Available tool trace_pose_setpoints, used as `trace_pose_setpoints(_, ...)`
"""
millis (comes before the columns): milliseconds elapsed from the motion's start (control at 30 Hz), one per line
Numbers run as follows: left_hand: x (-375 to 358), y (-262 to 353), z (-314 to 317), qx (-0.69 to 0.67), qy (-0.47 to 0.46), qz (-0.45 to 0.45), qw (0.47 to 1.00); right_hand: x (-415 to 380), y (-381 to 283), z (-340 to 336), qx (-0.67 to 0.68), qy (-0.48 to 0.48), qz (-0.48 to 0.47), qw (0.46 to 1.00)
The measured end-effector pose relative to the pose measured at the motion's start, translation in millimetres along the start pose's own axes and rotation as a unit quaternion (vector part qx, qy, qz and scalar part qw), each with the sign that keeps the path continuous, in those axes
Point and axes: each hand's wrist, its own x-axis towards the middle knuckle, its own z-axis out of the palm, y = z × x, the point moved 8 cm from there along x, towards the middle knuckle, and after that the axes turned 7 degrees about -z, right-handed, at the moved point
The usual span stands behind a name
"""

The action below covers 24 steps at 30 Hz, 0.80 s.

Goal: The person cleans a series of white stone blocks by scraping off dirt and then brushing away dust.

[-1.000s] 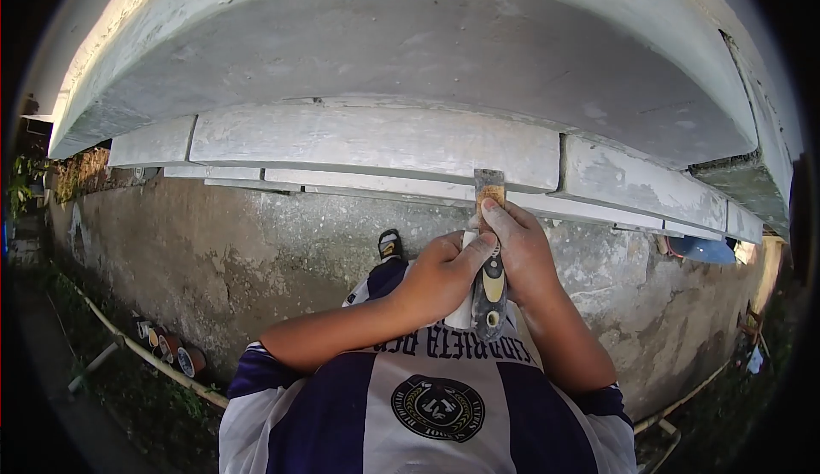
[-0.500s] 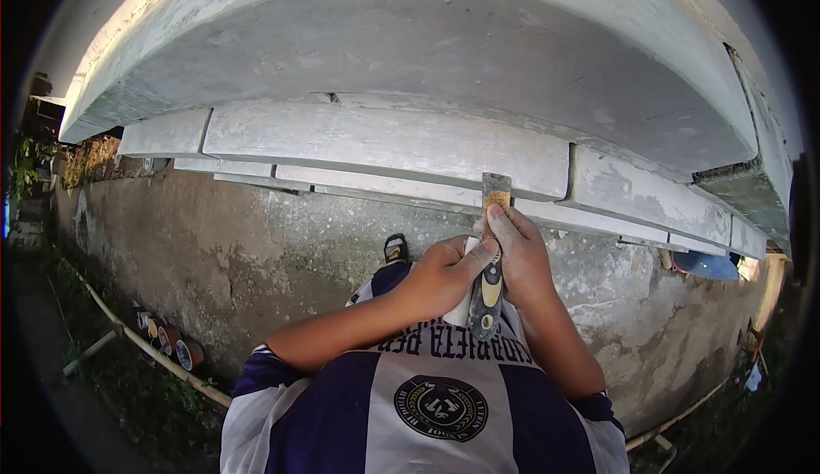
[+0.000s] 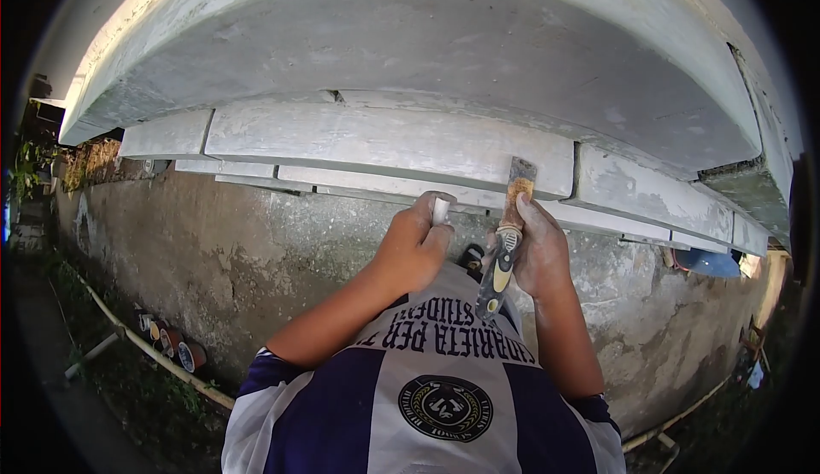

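Now that the left hand [image 3: 416,248] has drawn away from the right hand [image 3: 542,248]: a gap stands between them, showing a dark-shod foot [image 3: 472,256] and part of the striped shirt [image 3: 427,363]; a moment ago both hands met at the scraper [image 3: 509,237].
Scraper hold: the right hand alone grips the tool, thumb along the rusty blade [image 3: 518,185], the handle [image 3: 499,282] pointing down toward the shirt.
Scraper's place: in the hand; from this view its blade overlaps the lower edge of the long pale block [image 3: 384,137], near that block's right end. Whether they touch, I cannot tell. Its tip leans further right than before.
White piece [image 3: 440,211]: clasped in the left hand's curled fingers, one end poking up above the thumb; whether rolled or solid is unclear. Earlier it lay alongside the handle.
What the parting means: each hand has its own item, and the scraper no longer has two hands on it.
Ledge [image 3: 410,55]: a broad grey face beyond the block's upper edge.
Worn concrete [image 3: 213,252]: stained and patchy, spreading out past the block's lower edge.
Pots [image 3: 190,355]: several, near the concrete's lower left edge, beside a long pole [image 3: 154,359].
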Motion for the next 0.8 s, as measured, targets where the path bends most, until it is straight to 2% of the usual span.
trace_pose_setpoints(67,-0.9,21.3,-13.0,0.116,0.042,0.099,0.987,-4.0,-7.5,3.3,0.023,0.001,-0.015,1.0)
trace_pose_setpoints(167,-5.8,52.3,-27.6,0.199,0.118,0.207,0.951,-4.9,-23.3,-1.3,-0.098,-0.034,-0.061,0.993)
trace_pose_setpoints(267,-6.2,67.5,-39.8,0.305,0.139,0.174,0.926,-8.5,-46.8,-2.4,-0.252,-0.067,-0.181,0.948)
trace_pose_setpoints(300,-4.0,69.6,-45.2,0.299,0.159,0.19,0.921,-10.1,-49.3,-8.2,-0.299,-0.071,-0.166,0.937)
trace_pose_setpoints(333,-1.4,73.6,-47.6,0.341,0.163,0.225,0.898,-14.9,-61.2,-5.2,-0.394,-0.058,-0.206,0.894)
trace_pose_setpoints(400,6.0,80.1,-54.4,0.421,0.169,0.293,0.842,-26.9,-86.3,7.8,-0.566,-0.032,-0.279,0.775)
trace_pose_setpoints(433,12.4,78.4,-56.9,0.461,0.184,0.313,0.81,-28.5,-92.1,9.7,-0.612,-0.016,-0.277,0.74)
trace_pose_setpoints(500,21.8,79.1,-61.6,0.483,0.183,0.333,0.789,-29.4,-101.2,11.0,-0.698,0.019,-0.272,0.662)
trace_pose_setpoints(600,35.1,76.0,-66.4,0.5,0.18,0.358,0.768,-27.7,-104.9,6.5,-0.766,-0.01,-0.317,0.558)
trace_pose_setpoints(700,39.9,77.4,-68.2,0.496,0.163,0.38,0.764,-24.0,-117.8,0.4,-0.778,-0.019,-0.337,0.531)
trace_pose_setpoints(800,43.7,72.3,-72.6,0.463,0.163,0.396,0.776,-23.7,-130.2,-0.9,-0.815,-0.041,-0.374,0.44)
